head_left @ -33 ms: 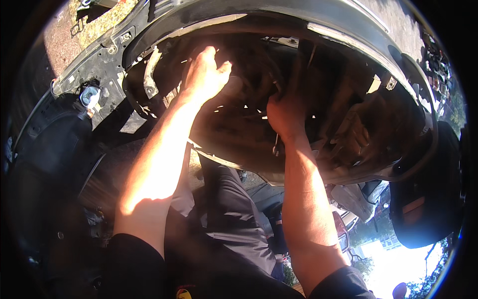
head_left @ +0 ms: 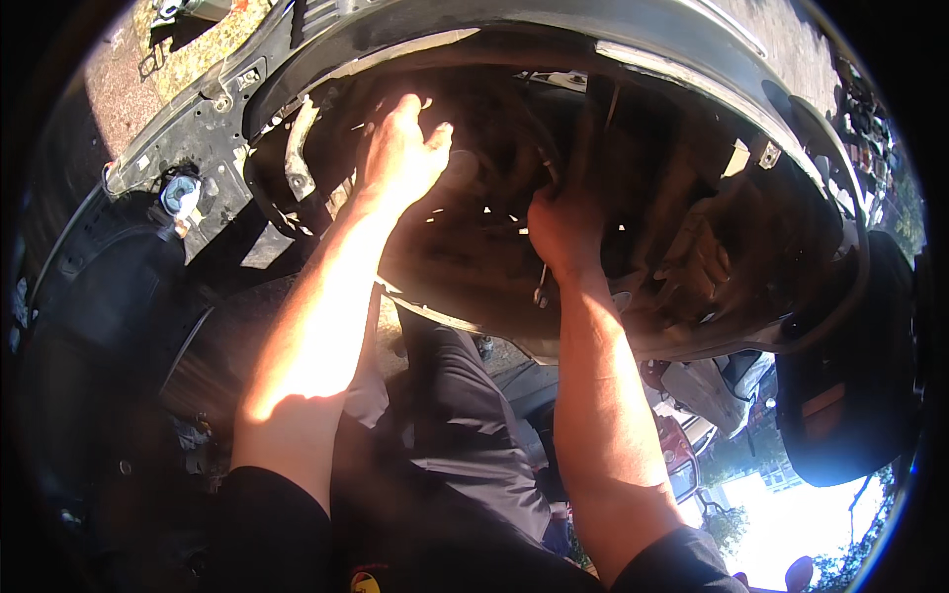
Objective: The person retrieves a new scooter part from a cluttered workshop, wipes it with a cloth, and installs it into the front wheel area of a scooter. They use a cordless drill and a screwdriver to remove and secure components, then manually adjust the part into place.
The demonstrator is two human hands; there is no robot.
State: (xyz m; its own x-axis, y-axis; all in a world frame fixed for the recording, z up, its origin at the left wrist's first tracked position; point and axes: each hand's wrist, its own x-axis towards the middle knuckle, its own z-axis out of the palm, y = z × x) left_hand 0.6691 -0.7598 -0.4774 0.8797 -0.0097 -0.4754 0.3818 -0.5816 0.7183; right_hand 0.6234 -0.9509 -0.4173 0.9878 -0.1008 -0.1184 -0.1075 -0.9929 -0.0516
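I look up into a car's wheel arch (head_left: 633, 49), where dirty dark metal parts (head_left: 474, 247) fill the hollow. My left hand (head_left: 400, 153) reaches up to the far left of the hollow, fingers spread and flat against a dark round part (head_left: 463, 168). My right hand (head_left: 563, 225) is further right and lower, closed in a fist inside the hollow. A thin metal tool (head_left: 541, 285) sticks out below that fist. What its tip sits on is hidden by the hand and by shadow.
A bent metal bracket (head_left: 297, 148) hangs at the arch's left edge. A black curved panel (head_left: 99, 296) lies at left, and a black part (head_left: 840, 395) hangs at right. Dark trousers (head_left: 465, 415) and a red car (head_left: 677, 460) show below, between my forearms.
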